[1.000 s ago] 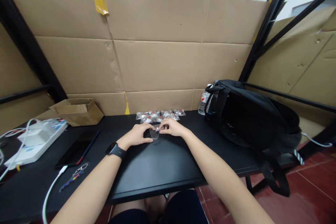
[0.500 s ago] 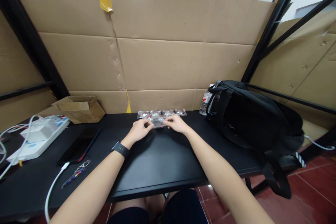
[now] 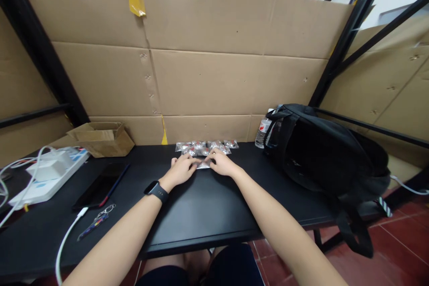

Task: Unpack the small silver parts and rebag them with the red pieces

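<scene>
On the black tabletop, several small clear plastic packets lie in rows along the cardboard wall, with red and whitish bits inside. A nearer clear packet lies low at the table between my hands. My left hand, with a dark watch at the wrist, has its fingers closed on the packet's left side. From the other side, my right hand pinches the packet with bent fingers. My fingers partly cover this packet, and its contents are too small to make out.
To the left are a brown paper box, a white power strip with cables, a black phone and a keychain. A black backpack and water bottles stand on the right.
Both hands have moved slightly nearer to me and down, bringing the held packet from above the rows to the tabletop in front of them. More of the packets behind now shows.
</scene>
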A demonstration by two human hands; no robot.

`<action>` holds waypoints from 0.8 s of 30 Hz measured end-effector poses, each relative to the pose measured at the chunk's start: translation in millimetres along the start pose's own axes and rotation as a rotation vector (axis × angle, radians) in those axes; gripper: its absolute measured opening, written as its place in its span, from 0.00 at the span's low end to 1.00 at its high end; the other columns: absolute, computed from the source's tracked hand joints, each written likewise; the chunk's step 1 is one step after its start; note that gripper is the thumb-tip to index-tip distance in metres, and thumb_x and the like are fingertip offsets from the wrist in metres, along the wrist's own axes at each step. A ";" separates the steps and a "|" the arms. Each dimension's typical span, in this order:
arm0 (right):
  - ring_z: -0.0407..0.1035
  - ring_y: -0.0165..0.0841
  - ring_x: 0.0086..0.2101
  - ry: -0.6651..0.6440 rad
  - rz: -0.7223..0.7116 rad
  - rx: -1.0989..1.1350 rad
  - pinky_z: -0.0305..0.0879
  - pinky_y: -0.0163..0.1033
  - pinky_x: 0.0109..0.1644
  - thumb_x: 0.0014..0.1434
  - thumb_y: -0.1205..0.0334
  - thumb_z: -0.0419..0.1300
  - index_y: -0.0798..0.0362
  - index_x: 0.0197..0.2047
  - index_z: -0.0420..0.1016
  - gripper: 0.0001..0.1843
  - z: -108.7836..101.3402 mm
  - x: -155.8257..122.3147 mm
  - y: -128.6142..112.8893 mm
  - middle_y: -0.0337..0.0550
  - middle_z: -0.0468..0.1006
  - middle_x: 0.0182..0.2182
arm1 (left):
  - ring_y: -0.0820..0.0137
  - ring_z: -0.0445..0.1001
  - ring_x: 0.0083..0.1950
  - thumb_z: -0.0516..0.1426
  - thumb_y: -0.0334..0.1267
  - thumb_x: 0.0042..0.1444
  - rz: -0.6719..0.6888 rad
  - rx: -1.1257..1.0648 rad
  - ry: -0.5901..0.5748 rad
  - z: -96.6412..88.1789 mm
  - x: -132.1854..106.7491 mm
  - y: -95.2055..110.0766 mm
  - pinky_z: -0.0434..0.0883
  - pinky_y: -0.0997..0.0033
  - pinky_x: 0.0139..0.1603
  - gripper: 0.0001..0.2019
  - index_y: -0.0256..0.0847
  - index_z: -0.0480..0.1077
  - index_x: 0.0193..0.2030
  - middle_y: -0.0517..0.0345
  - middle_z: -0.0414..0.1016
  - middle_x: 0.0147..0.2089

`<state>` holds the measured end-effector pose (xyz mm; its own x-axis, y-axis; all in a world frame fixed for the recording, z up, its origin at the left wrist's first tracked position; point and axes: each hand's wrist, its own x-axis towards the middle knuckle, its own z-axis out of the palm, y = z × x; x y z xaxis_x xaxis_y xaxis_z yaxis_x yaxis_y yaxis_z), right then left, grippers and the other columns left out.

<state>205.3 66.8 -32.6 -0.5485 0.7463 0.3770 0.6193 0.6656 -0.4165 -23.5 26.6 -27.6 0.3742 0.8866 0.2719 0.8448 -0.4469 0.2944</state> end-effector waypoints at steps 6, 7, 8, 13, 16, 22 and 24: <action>0.71 0.42 0.49 -0.133 -0.035 0.000 0.63 0.44 0.56 0.52 0.63 0.70 0.51 0.51 0.81 0.21 -8.4 -1.2 -4.5 0.47 0.80 0.47 | 0.54 0.68 0.62 0.57 0.46 0.61 0.086 0.030 0.022 -0.4 -0.6 -1.2 0.58 0.53 0.57 0.15 0.51 0.76 0.53 0.51 0.75 0.60; 0.73 0.39 0.45 -0.149 -0.039 0.046 0.65 0.41 0.53 0.55 0.62 0.68 0.52 0.50 0.81 0.18 -9.9 -0.5 -4.7 0.46 0.81 0.44 | 0.56 0.70 0.61 0.55 0.43 0.62 0.082 0.024 0.023 -1.5 0.1 -1.3 0.58 0.54 0.56 0.13 0.51 0.76 0.52 0.52 0.77 0.58; 0.74 0.37 0.42 -0.158 -0.038 0.093 0.65 0.39 0.49 0.59 0.62 0.66 0.52 0.49 0.81 0.15 -11.0 0.3 -5.1 0.45 0.83 0.41 | 0.57 0.71 0.59 0.53 0.41 0.64 0.067 0.016 0.029 -2.8 1.0 -1.6 0.58 0.55 0.56 0.13 0.50 0.76 0.51 0.53 0.79 0.56; 0.74 0.32 0.31 -0.127 0.066 0.182 0.64 0.35 0.42 0.70 0.59 0.53 0.53 0.32 0.81 0.19 -6.8 3.9 -7.7 0.42 0.83 0.29 | 0.58 0.78 0.51 0.53 0.42 0.64 -0.061 -0.048 0.090 -9.0 5.3 -5.6 0.56 0.57 0.55 0.14 0.50 0.71 0.55 0.56 0.83 0.45; 0.72 0.32 0.28 -0.004 0.276 0.036 0.61 0.35 0.36 0.67 0.55 0.56 0.52 0.24 0.77 0.21 0.4 4.9 -8.1 0.42 0.79 0.25 | 0.61 0.79 0.46 0.54 0.40 0.63 -0.087 -0.071 0.128 -7.8 7.5 -9.3 0.56 0.58 0.55 0.18 0.49 0.66 0.59 0.59 0.83 0.40; 0.70 0.31 0.29 -0.041 0.326 -0.032 0.57 0.34 0.32 0.54 0.58 0.69 0.51 0.25 0.77 0.09 -2.8 1.4 -2.4 0.39 0.79 0.27 | 0.57 0.74 0.52 0.50 0.42 0.66 -0.117 0.039 0.118 -3.8 10.7 -15.9 0.56 0.54 0.55 0.11 0.48 0.74 0.45 0.52 0.81 0.46; 0.70 0.31 0.29 -0.107 0.283 -0.011 0.58 0.33 0.32 0.53 0.59 0.69 0.51 0.28 0.78 0.07 -7.5 -1.1 -2.7 0.38 0.79 0.28 | 0.55 0.72 0.55 0.50 0.45 0.66 -0.113 0.069 0.093 -3.9 9.9 -17.3 0.56 0.52 0.56 0.13 0.50 0.75 0.46 0.51 0.79 0.50</action>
<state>208.4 64.2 -25.7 -0.4086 0.8990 0.1576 0.7618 0.4310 -0.4836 -35.8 42.6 -26.4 0.2412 0.9142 0.3256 0.9049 -0.3331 0.2650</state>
